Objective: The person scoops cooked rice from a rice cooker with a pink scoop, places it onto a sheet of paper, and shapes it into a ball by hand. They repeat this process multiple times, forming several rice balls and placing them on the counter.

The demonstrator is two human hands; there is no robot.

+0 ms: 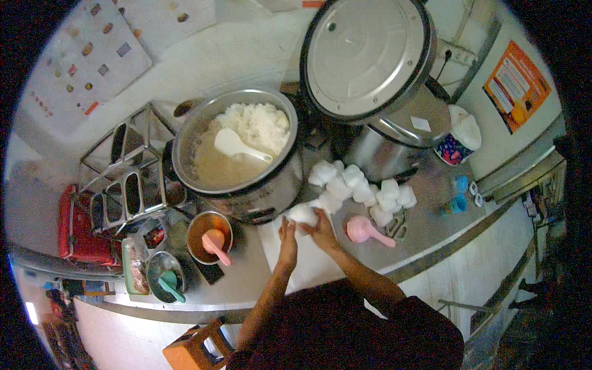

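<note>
A rounded white bundle [301, 213], apparently paper-wrapped, lies at the far end of white sheets [307, 266]. My right hand [320, 232] curls over its right side. On its near left side, the fingers of my left hand [287, 238] press against it, so both hands hold it. What is inside does not show. Just beyond, several similar white bundles [352, 176] are heaped on the metal counter [425, 226]. To the right of my right hand rests a pink scoop [360, 229].
A large pot of cooked rice [254, 122] holds a white paddle [236, 144]. Its neighbour is a cooker with a raised lid [365, 55]. Bowls with an orange ladle [215, 245] and a green scoop [169, 282], a metal rack [132, 185] and an orange stool [196, 349] are at left.
</note>
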